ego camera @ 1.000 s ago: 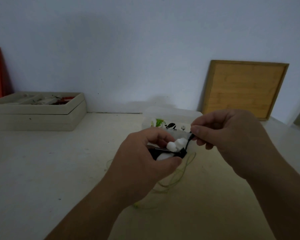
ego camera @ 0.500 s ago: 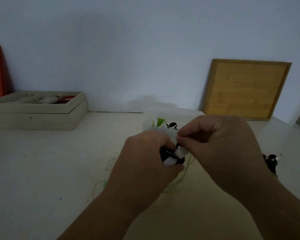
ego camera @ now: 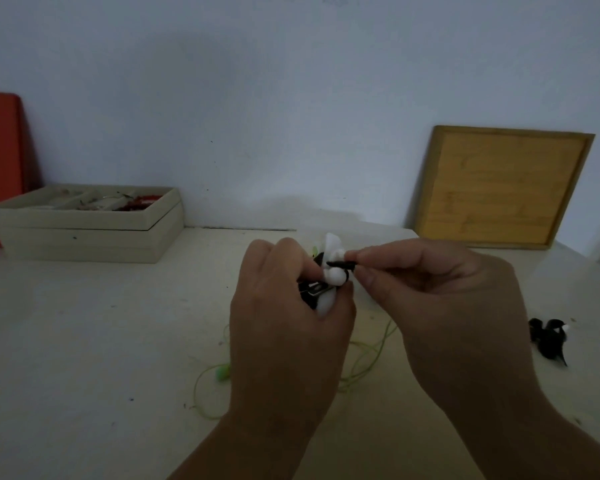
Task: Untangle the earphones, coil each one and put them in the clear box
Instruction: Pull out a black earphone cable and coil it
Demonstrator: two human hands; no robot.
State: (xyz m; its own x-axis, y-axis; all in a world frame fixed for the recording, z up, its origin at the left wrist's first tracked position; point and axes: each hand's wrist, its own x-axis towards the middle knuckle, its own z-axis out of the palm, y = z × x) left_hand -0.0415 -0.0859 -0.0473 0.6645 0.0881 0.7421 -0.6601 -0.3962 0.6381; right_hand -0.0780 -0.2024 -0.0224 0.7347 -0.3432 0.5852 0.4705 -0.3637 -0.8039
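Above the pale surface (ego camera: 84, 341), the left hand (ego camera: 284, 323) grips the black-and-white earphone bundle (ego camera: 330, 284) while the right hand (ego camera: 447, 299) pinches its black cord (ego camera: 340, 264); a hard tug could tighten the tangle.

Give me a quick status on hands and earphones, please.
Left hand grips black-and-white earphone bundle. Right hand pinches its black cord. Green earphones loose beneath, black pair at right.

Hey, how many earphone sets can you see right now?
3: a black-and-white set gripped by left hand and right hand; a green set on the table beneath them; a black set at right. Others may hide behind the hands.
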